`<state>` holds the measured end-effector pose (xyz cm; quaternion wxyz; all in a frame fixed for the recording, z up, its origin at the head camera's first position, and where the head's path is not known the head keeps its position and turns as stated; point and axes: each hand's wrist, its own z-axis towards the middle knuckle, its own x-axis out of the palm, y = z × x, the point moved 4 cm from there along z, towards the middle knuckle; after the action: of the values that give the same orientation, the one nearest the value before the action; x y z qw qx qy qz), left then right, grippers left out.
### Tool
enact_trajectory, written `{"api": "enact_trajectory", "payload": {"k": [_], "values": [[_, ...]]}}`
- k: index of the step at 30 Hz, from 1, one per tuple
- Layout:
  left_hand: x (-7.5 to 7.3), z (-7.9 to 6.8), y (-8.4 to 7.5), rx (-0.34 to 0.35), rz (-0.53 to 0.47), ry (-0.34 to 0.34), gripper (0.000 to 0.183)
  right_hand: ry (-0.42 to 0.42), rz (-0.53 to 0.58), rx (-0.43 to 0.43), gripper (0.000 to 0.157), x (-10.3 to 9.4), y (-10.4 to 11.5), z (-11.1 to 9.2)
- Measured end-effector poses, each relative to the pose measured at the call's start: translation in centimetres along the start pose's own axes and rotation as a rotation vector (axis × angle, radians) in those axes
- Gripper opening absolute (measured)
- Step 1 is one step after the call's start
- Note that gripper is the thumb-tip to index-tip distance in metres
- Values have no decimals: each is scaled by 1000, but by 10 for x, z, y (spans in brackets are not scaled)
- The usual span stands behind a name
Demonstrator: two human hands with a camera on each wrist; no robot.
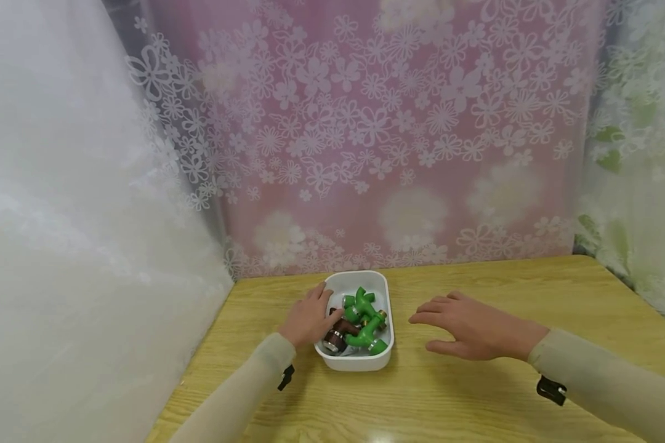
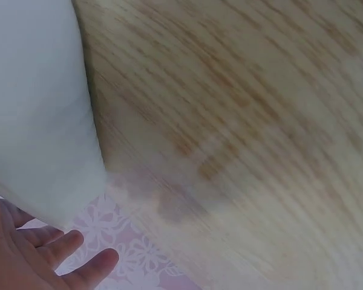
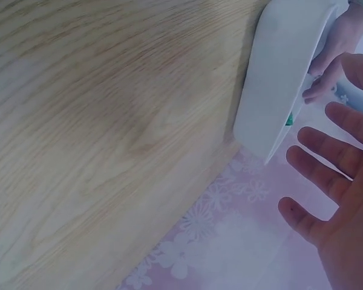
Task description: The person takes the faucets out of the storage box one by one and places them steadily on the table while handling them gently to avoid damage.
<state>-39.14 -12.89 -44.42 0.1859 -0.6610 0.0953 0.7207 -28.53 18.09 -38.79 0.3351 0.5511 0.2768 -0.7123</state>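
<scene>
**Left hand at the tub of pipe fittings, right hand waiting beside it**

Your left hand (image 1: 309, 320) rests on the left rim of the white plastic tub (image 1: 358, 362), fingers relaxed and fairly straight, thumb dipping over the edge towards the contents; it pinches nothing, and seems placed there to steady the tub. Inside the tub lie green pipe fittings (image 1: 364, 321) heaped together, with a brown fitting (image 1: 339, 333) on the tub's left side, just beside your thumb. Your right hand (image 1: 471, 326) hovers flat, fingers spread and empty, near the tub's right side but apart from it, probably waiting. The tub stands on the wooden table (image 1: 476, 394), near its far edge, in front of the pink flowered curtain (image 1: 399, 123).
</scene>
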Motion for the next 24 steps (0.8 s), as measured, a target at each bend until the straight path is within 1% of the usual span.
{"api": "enact_trajectory", "payload": {"k": [5, 12, 18, 24], "values": [[2, -1, 1, -12, 7, -5, 70, 20, 0, -32, 45, -3, 5, 14], [4, 0, 1, -22, -20, -24, 70, 84, 19, -52, 49, -9, 7, 35], [4, 0, 0, -36, -21, -19, 68, 151, 29, -44, 46, -6, 5, 55], [5, 0, 1, -43, -19, -12, 68, 179, 21, -46, 47, -1, 5, 73]]}}
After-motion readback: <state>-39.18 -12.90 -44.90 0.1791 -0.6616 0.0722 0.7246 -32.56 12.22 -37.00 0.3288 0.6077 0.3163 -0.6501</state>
